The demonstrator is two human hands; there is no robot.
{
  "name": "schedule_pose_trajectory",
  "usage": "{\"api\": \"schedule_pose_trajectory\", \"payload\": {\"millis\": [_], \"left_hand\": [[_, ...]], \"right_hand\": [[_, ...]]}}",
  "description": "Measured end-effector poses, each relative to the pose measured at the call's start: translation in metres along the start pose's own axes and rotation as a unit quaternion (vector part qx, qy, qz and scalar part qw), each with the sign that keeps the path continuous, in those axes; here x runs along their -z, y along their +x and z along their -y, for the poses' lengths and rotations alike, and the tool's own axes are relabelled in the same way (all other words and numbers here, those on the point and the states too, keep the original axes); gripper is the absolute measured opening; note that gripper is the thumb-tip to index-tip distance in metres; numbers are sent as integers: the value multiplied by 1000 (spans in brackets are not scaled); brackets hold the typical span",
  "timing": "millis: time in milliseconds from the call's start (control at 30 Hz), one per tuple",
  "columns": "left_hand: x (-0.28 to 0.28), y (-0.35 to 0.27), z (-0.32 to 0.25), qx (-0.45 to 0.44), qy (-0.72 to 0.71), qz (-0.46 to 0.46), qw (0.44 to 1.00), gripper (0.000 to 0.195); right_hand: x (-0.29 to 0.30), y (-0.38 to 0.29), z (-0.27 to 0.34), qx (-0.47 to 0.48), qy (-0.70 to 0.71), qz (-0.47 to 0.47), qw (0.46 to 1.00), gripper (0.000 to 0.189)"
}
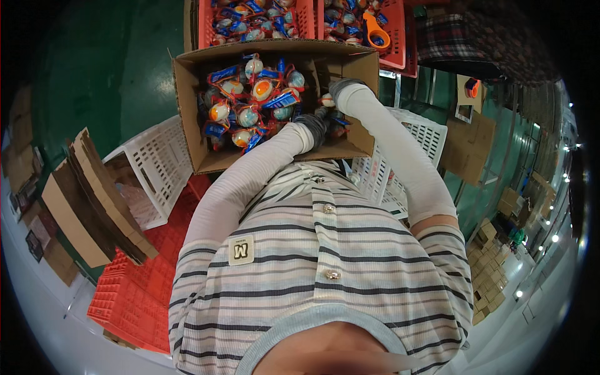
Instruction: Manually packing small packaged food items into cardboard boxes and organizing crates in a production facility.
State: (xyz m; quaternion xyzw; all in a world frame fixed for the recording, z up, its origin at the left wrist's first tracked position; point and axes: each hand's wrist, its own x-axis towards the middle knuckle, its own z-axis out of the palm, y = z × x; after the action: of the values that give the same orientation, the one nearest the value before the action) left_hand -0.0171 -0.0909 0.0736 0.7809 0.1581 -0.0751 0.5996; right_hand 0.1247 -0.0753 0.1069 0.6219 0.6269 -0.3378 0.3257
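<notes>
An open cardboard box (276,45) stands before me, holding many small round toys in clear wrappers with blue labels (262,89) on its left side. My left hand (313,127), in a dark glove, is inside the box near its front wall, with its fingers among the items; whether it grips one is hidden. My right hand (346,89), also gloved, reaches over the box's right part. A wrapped white toy (327,99) lies at its fingertips; a firm grip on it cannot be told. White sleeves cover both forearms.
Red plastic crates (304,23) of similar wrapped toys stand beyond the box, with an orange tape dispenser (377,35) on the right one. White crates (161,164) flank me. Flattened cardboard (84,211) and red crates (136,290) are at the left. Patterned dark cloth hangs at upper right.
</notes>
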Motion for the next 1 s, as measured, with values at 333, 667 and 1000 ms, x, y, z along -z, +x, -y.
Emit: {"api": "schedule_pose_trajectory", "payload": {"millis": [333, 667, 1000], "left_hand": [[3, 2, -6, -41, -76, -49, 995, 59], [9, -1, -19, -29, 110, -17, 993, 61], [-14, 20, 24, 62, 363, -77, 926, 81]], "right_hand": [[16, -10, 15, -6, -28, 37, 999, 28], [-55, 62, 36, 214, 227, -219, 924, 49], [54, -30, -11, -6, 174, -192, 966, 35]]}}
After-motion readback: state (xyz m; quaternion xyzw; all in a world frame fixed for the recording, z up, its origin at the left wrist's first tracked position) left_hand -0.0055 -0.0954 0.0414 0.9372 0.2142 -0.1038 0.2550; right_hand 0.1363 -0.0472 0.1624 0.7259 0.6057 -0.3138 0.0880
